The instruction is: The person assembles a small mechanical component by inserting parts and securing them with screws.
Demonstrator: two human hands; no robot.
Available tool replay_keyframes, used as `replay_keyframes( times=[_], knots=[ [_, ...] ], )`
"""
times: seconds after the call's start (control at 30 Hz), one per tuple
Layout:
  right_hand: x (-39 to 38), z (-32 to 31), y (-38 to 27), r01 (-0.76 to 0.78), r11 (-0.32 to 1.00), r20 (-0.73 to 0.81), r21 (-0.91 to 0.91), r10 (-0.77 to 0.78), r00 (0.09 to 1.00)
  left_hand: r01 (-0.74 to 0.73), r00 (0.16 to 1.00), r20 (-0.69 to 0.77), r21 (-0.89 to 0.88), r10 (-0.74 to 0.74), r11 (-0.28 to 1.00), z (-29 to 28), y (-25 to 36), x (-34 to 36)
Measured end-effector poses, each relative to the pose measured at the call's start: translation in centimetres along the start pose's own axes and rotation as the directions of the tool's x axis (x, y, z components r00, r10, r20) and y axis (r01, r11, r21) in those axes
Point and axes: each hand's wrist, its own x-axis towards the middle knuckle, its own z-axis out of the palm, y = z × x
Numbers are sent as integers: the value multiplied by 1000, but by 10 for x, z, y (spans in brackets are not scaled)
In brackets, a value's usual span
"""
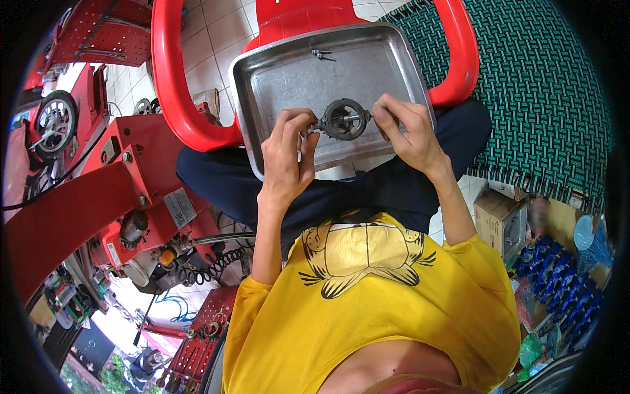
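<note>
Between my hands is a dark, greasy ring-shaped metal part (346, 119) with a thin rod across its open middle and small knobs at either side. My left hand (287, 144) pinches its left end, where a small shiny piece shows at the fingertips. On the other side, my right hand (412, 131) has thumb and fingers closed at the knob on the right end. The part is held over a shallow metal tray (289, 79). A few small dark metal pieces (321, 55) lie near the tray's far edge.
The tray rests on a red plastic chair (172, 72) with raised arms, in front of my legs. Red workshop machinery (72, 217) and a motorcycle wheel (55, 125) stand at left. A green-black patterned mat (531, 92), a cardboard box (495, 213) and blue packages (558, 279) are at right.
</note>
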Motion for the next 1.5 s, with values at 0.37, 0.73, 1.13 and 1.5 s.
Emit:
replay_keyframes(
  times=[0.37,0.73,1.13,1.5],
  knots=[
    [-1,1,-1,9,1000,8,25,-9,1000,401,912,185,-202,-367,894,-7,11,-3],
    [-2,2,-6,-130,984,55,120,124,991,155,982,111,-21,-152,988,-4,8,2],
    [-3,3,8,-116,976,130,187,92,987,244,938,305,-250,-163,937,18,-16,2],
    [-13,57,55,-44,999,-41,8,44,998,265,889,41,-857,-455,442,43,-17,-7]
  ],
)
